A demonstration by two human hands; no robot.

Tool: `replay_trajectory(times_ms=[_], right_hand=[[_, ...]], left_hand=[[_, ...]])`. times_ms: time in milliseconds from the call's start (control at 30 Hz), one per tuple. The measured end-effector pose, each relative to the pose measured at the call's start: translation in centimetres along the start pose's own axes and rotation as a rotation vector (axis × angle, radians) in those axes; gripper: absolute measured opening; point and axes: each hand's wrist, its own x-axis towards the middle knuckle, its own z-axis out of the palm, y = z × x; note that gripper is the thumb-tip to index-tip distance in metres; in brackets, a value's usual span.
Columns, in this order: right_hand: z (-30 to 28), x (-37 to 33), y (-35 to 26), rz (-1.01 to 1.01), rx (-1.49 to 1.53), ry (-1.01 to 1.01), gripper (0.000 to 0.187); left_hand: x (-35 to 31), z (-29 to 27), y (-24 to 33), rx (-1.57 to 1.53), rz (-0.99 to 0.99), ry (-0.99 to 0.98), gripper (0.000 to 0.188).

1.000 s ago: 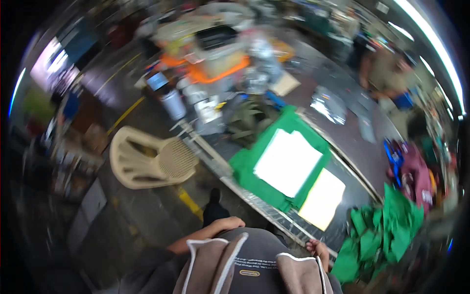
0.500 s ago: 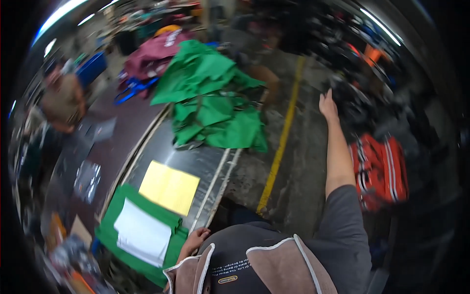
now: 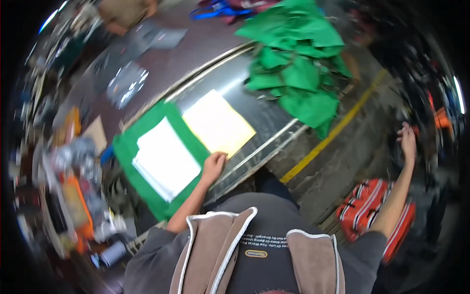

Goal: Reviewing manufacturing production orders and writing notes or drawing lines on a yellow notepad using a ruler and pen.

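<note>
Extending sideways, the right hand (image 3: 407, 143) is empty with fingers loosely spread, while the left hand (image 3: 214, 166) curls, grip unclear, at one yellow sheet (image 3: 219, 122) on the tabletop (image 3: 264, 111) beside one white paper stack (image 3: 167, 159).

Dark grey shirt (image 3: 223, 255), near side: small pale lettering (image 3: 267, 241) in lines, too blurred to read fully; beside it, a yellow-rimmed oval label (image 3: 256, 253).

the left fisheye on my head looks down past my shirt (image 3: 274, 213), close, taking in my left fingers (image 3: 219, 157), right fingers (image 3: 406, 133), counter (image 3: 267, 115) and floor (image 3: 316, 179).
</note>
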Motion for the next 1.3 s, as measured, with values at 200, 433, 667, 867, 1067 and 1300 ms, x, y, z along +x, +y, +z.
replay_trajectory(times_ms=[200,433,667,867,1067,1300], right_hand=[[40.5,-12.7,-17.5,-0.181,0.186,-0.801,0.028],[61.1,-35.0,-41.0,-0.574,0.043,-1.229,0.046],[66.9,-41.9,-48.0,-0.707,-0.241,-1.024,0.085],[68.4,-41.4,-44.9,-0.685,-0.044,-0.821,0.067],[68.4,-37.8,-44.6,-0.484,0.081,-0.882,0.024],[65.9,-27.4,-38.7,-0.137,0.484,-1.252,0.017]], left_hand=[[-7.9,-4.6,-3.7,-0.190,-0.197,0.482,0.022],[-16.1,-8.2,-4.6,0.099,-0.314,0.848,0.031],[-21.0,-8.9,-7.8,0.231,-0.263,0.927,0.058],[-19.6,-11.0,-5.1,0.633,-0.321,0.633,0.058],[-19.0,-12.5,-6.7,0.705,-0.518,0.718,0.060],[-20.1,-14.3,-8.5,0.685,-0.577,0.868,0.062]])
